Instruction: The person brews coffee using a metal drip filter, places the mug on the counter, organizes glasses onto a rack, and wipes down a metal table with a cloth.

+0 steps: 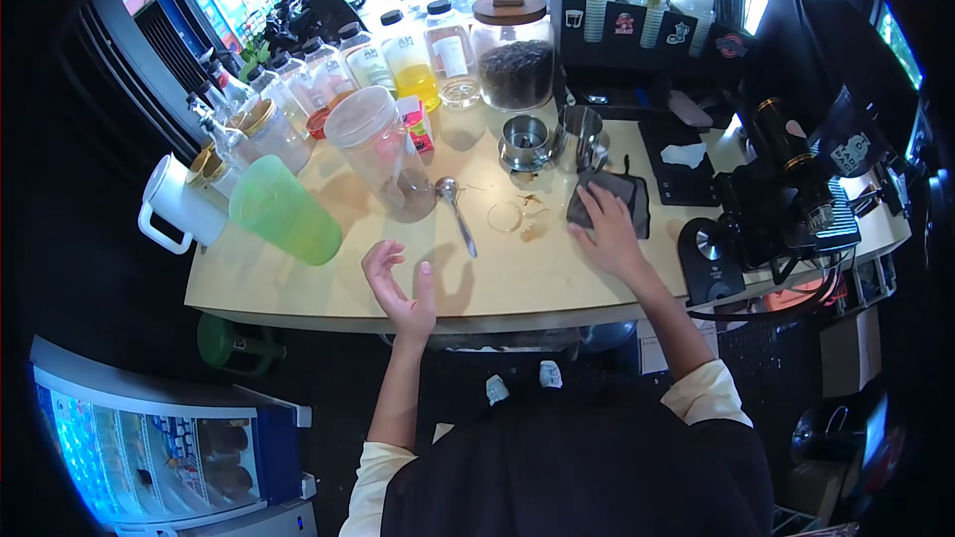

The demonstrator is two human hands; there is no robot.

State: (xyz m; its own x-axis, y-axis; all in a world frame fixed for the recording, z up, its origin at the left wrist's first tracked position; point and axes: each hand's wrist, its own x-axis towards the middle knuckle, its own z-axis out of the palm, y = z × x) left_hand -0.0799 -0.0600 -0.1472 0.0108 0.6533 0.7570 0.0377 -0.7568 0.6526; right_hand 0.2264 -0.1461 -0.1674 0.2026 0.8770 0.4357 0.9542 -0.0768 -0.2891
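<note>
A: Where is your right hand (612, 242)?
B: Spread on the dark grey cloth (621, 188), right of centre on the counter (542, 288), just beside the steel cup (575, 142); whether you grip it, I cannot tell.
A: Your left hand (400, 293)?
B: Holding nothing, loosely curled, near the counter's front edge; a metal spoon (459, 220) lies just beyond.

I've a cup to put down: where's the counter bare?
Bare: the front strip between spoon and right hand, in front of brown stains; another between green pitcher and left hand. Crowded: the back, with jars and metal cups.
</note>
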